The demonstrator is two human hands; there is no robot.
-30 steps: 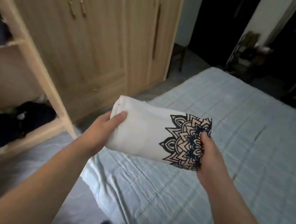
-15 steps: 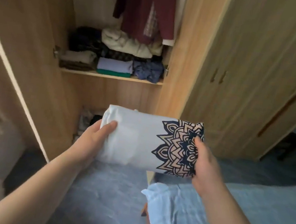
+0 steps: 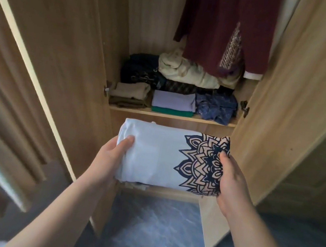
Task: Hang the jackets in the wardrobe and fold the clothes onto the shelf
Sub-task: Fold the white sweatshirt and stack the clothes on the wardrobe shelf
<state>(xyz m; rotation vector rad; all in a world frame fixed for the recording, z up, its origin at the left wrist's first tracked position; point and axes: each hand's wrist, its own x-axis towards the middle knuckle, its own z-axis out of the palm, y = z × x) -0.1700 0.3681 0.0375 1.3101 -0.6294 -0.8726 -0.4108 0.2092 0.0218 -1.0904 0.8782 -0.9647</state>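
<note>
Between the two hands, head view: one folded white cotton garment with a navy and tan mandala print (image 3: 165, 155), held level in front of the open wardrobe. Left hand (image 3: 110, 155) grips the plain white end, thumb on top, fingers curled underneath. Right hand (image 3: 232, 177) grips the printed end, thumb pressed on the mandala, fingers hidden below the cloth. The bundle hangs in the air, touching no surface that can be seen.

Just beyond the held garment, higher in the frame: pale wooden wardrobe shelf (image 3: 171, 116), carrying folded clothes. Items on it, from the left-hand side across: beige and olive folded pieces (image 3: 129, 94); lilac folded piece over a green one (image 3: 173, 103); crumpled blue patterned fabric (image 3: 216, 108). Behind these: dark bundled clothing (image 3: 142, 71) and a cream rumpled garment (image 3: 183, 71) lying on a dark patterned layer.

Above the shelf, toward the right-hand side: maroon hanging garment with pale embroidered panel (image 3: 228, 27), its hem reaching the cream one.

Flanking the grip: light wood wardrobe doors, one open on the left (image 3: 43, 40), one on the right (image 3: 302, 102).

Below the forearms: grey mottled floor (image 3: 152, 228).
</note>
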